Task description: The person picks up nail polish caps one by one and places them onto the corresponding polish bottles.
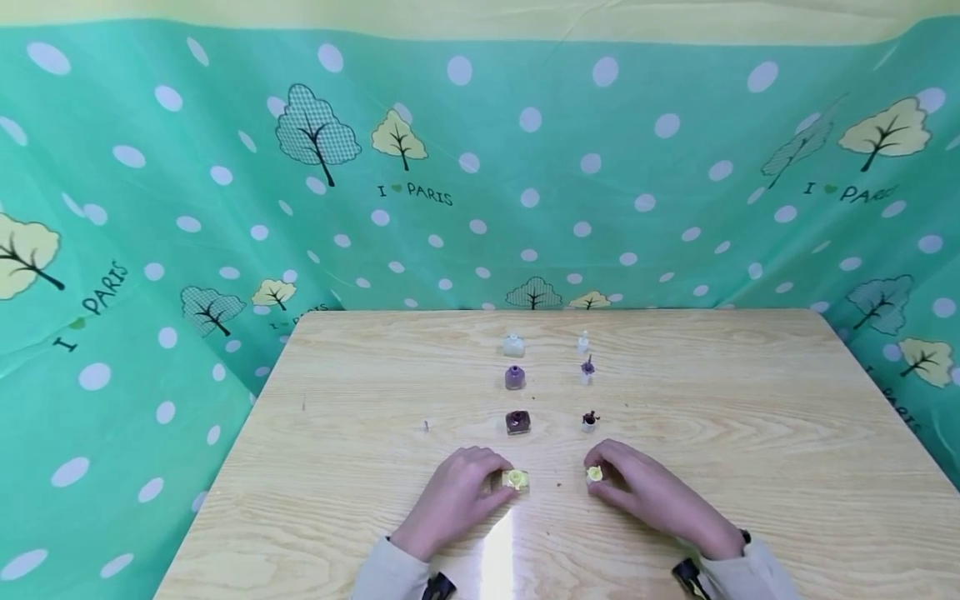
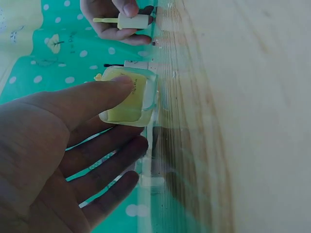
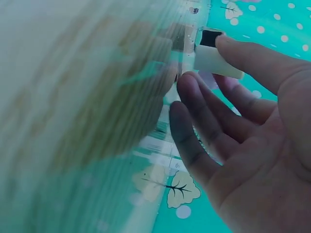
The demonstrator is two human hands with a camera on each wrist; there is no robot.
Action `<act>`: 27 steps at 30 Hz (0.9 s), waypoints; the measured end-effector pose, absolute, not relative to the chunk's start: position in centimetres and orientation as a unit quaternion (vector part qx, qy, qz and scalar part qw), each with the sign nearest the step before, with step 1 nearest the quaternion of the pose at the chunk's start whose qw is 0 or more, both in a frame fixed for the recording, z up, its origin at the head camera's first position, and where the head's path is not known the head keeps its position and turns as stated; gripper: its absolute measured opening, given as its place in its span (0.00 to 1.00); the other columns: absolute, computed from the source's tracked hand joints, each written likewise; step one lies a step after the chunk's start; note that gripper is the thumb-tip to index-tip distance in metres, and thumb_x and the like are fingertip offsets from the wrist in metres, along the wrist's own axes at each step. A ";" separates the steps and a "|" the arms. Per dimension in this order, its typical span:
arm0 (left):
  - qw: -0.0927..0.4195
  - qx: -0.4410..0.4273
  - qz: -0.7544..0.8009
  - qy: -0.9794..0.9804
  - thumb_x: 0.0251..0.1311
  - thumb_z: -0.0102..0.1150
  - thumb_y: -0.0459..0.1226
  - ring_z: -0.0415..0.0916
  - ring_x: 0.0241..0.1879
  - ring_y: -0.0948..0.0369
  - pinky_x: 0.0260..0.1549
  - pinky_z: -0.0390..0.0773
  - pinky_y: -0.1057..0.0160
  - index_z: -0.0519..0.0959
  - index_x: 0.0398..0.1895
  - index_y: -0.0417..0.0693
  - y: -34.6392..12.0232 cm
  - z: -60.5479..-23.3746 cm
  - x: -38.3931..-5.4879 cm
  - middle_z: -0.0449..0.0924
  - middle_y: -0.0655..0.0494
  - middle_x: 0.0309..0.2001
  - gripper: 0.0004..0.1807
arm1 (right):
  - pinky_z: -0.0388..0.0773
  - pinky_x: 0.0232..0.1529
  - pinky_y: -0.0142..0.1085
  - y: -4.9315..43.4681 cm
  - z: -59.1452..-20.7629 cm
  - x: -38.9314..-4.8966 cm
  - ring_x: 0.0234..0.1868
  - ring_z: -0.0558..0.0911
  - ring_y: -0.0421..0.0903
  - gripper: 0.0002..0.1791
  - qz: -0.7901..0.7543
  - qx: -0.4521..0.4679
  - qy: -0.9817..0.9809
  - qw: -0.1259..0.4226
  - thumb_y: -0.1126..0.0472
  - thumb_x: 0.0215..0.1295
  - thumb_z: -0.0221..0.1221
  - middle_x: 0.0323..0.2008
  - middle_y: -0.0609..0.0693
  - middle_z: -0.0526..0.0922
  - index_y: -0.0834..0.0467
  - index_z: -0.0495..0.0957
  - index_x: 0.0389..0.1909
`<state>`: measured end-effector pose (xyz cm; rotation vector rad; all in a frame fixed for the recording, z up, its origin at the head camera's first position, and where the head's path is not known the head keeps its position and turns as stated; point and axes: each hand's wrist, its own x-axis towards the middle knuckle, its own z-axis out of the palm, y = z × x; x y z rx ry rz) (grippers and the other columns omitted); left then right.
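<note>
My left hand [image 1: 461,493] pinches a yellow nail polish bottle [image 2: 127,99] between thumb and fingers, upright on the table and uncapped, with yellow polish round its neck. To its right, my right hand [image 1: 648,490] grips the white brush cap [image 2: 134,21], which stands with its yellow-coated brush pointing up. The cap [image 3: 216,61] shows between thumb and fingers in the right wrist view. Just beyond the left hand sits a dark nail polish bottle [image 1: 517,422]; its brush cap [image 1: 588,421] stands upside down beyond the right hand.
Farther back are a purple bottle [image 1: 514,377] and a pale bottle [image 1: 513,345], both uncapped. Across from them stand a purple-tipped brush cap [image 1: 587,371] and a pale brush cap [image 1: 582,342]. A green patterned cloth [image 1: 525,167] hangs behind the wooden table [image 1: 750,400].
</note>
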<state>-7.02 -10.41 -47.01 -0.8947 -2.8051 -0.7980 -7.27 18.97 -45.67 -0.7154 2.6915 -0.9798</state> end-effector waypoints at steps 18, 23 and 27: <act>0.064 -0.255 -0.314 -0.912 0.56 0.70 0.39 0.77 0.32 0.66 0.35 0.79 0.71 0.83 0.45 0.49 -10.6 -46.7 -7.1 0.86 0.59 0.42 0.14 | 0.79 0.32 0.28 18.3 -44.5 -7.1 0.30 0.76 0.29 0.08 -0.335 -0.203 0.918 0.063 0.55 0.62 0.66 0.29 0.34 0.79 0.48 0.79 0.40; 0.069 -0.255 -0.346 -0.900 0.55 0.71 0.37 0.77 0.31 0.67 0.32 0.79 0.73 0.83 0.44 0.47 -10.7 -46.7 -7.1 0.84 0.59 0.41 0.14 | 0.78 0.31 0.28 18.4 -44.2 -7.0 0.30 0.74 0.29 0.08 -0.339 -0.210 0.916 0.047 0.55 0.62 0.67 0.31 0.32 0.78 0.46 0.81 0.42; 0.080 -0.253 -0.360 -0.895 0.54 0.71 0.36 0.76 0.30 0.67 0.30 0.80 0.73 0.83 0.44 0.47 -10.7 -46.6 -7.1 0.84 0.59 0.42 0.14 | 0.77 0.30 0.27 18.4 -43.9 -7.0 0.30 0.73 0.29 0.10 -0.342 -0.232 0.911 0.012 0.57 0.62 0.67 0.32 0.32 0.77 0.48 0.84 0.44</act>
